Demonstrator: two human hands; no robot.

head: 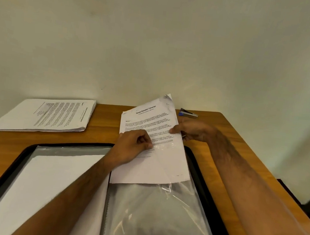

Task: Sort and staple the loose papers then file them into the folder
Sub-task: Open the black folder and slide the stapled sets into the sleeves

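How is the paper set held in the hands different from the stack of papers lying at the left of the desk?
The held paper set is thin, tilted and partly inside a clear sleeve of the folder; the paper stack is thick and lies flat on the desk. The left hand and right hand grip the set; nothing touches the stack. Both are white printed sheets.

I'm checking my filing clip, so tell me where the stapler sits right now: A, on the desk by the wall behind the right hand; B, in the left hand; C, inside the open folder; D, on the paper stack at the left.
A: the stapler lies on the wooden desk near the wall, just beyond the right hand, apart from the paper stack and the folder.
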